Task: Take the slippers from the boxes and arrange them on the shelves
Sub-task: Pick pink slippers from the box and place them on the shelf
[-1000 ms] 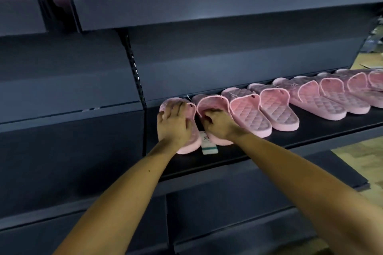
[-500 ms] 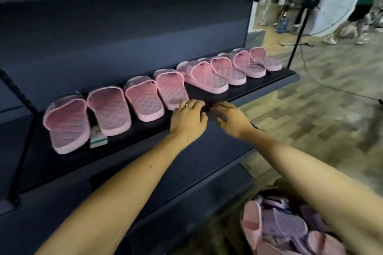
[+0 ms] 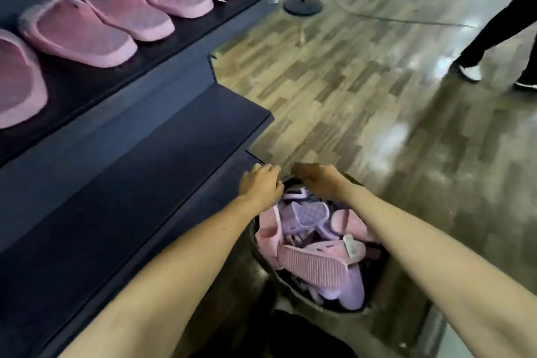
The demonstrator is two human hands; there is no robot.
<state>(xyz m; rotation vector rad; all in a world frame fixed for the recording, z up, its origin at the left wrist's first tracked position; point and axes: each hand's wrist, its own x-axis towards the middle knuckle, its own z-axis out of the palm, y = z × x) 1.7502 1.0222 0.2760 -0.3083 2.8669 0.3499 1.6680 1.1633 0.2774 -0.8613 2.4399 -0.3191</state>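
Slippers [image 3: 313, 241], pink and lilac, heaped in box [image 3: 263, 260] on floor by shelf [image 3: 162, 49] end. Left hand [image 3: 261, 186], right hand [image 3: 316, 183] at box's far rim, fingers curled; grip blurred, cannot tell. Advice: pick matching pink pair, lift clear of tangle.

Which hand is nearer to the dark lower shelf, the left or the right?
Left. The left hand is at the front corner of the lower shelf; the right hand is farther out, above the box of slippers.
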